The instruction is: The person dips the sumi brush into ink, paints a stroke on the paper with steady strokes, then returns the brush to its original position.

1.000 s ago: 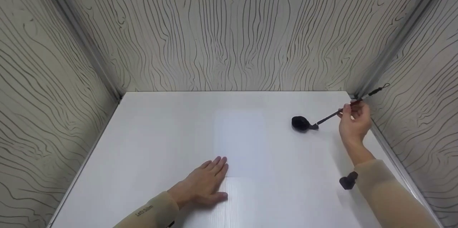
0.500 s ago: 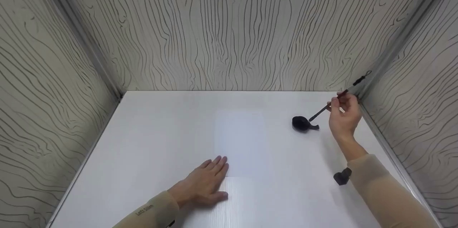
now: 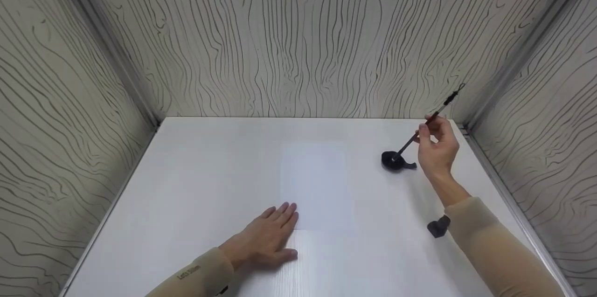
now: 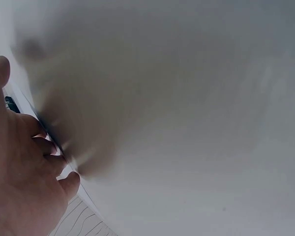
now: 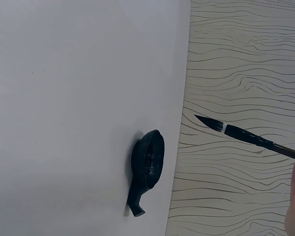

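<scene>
My right hand (image 3: 437, 150) pinches a calligraphy brush (image 5: 250, 136) partway along its dark handle, with the hanging loop pointing up and away. In the head view the brush tip overlaps a black ink dish (image 3: 388, 162) with a short curved handle. The right wrist view shows the pointed black bristles raised over the ink dish (image 5: 136, 164). A white sheet of paper (image 3: 317, 180) lies mid-table, barely distinct from the tabletop. My left hand (image 3: 267, 236) rests flat with straight fingers at the paper's lower left corner, thumb spread to the side.
The white table (image 3: 200, 166) is walled in by wood-grain panels (image 3: 289, 45) at the back and both sides. Grey metal strips run along the corners. A small black device (image 3: 438, 227) sits at my right sleeve cuff.
My right hand has moved left with the brush, bringing its tip from the dish's handle to over the bowl, and the brush stands steeper. My left hand stays put.
</scene>
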